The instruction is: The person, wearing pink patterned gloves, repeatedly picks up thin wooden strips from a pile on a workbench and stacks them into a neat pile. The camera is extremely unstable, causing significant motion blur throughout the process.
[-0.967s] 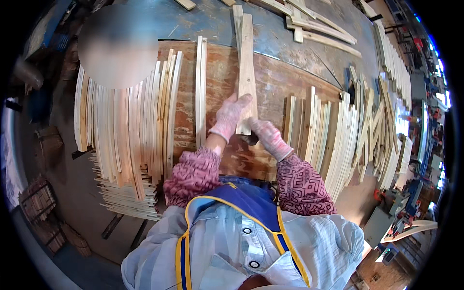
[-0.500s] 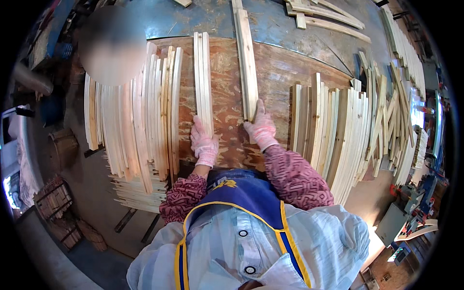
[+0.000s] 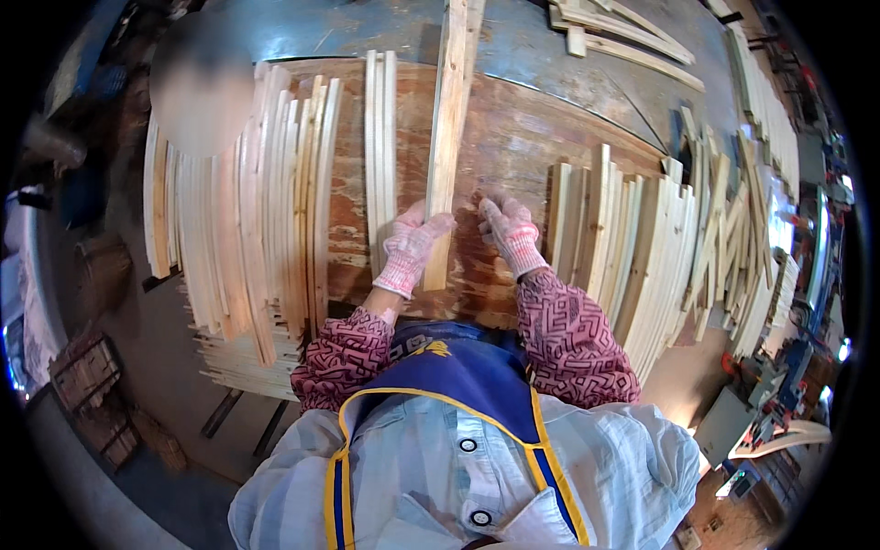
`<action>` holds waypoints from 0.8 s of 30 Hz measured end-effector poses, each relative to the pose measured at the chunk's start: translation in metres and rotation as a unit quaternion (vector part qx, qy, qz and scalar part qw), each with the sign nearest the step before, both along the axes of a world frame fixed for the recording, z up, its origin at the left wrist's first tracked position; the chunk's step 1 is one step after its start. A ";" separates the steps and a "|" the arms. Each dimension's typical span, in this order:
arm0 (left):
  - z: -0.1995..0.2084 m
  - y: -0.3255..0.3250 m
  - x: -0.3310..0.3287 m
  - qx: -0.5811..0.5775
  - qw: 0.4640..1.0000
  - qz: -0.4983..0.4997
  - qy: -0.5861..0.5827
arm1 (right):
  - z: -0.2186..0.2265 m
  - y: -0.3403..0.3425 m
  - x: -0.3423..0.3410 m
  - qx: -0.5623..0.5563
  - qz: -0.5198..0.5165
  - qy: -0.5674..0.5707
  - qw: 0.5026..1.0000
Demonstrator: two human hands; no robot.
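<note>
A long pale wooden slat [image 3: 445,147] runs away from me near the middle of the board, its near end tilted slightly left. My left hand [image 3: 412,246], in a pinkish-white glove, is closed around the slat near that end. A second slat [image 3: 474,41] shows partly behind its far part. To the right of the held slat, my right hand [image 3: 510,229], gloved alike, hovers apart from it with half-curled fingers and nothing visible in them. Just left of my left hand, a narrow pair of slats [image 3: 380,137] lies side by side.
The plywood board [image 3: 353,183] lies on a blue-grey table [image 3: 367,32]. Rows of slats stand close on the left [image 3: 215,238] and on the right [image 3: 632,238]. More loose slats [image 3: 632,41] lie at the far right. A blurred person [image 3: 202,92] is at the far left.
My left hand has left the pair of slats and moved right onto the single slat. The slat's near end has swung left. My right hand has let go of it.
</note>
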State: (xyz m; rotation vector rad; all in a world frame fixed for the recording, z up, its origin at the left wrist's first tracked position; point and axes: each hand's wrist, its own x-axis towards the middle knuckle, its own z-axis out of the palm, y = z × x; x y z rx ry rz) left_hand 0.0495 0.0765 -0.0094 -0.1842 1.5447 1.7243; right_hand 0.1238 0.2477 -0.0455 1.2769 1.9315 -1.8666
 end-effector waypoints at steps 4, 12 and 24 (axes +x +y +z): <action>-0.006 -0.028 -0.005 0.079 0.992 0.064 -0.069 | 0.013 -0.033 -0.080 0.327 0.220 -0.184 0.900; 0.002 -0.045 -0.018 0.064 0.996 0.005 -0.060 | 0.036 -0.015 -0.116 0.262 0.206 -0.218 0.917; 0.070 -0.196 -0.083 0.030 0.982 0.140 0.120 | -0.023 -0.037 0.022 0.428 0.263 -0.147 0.852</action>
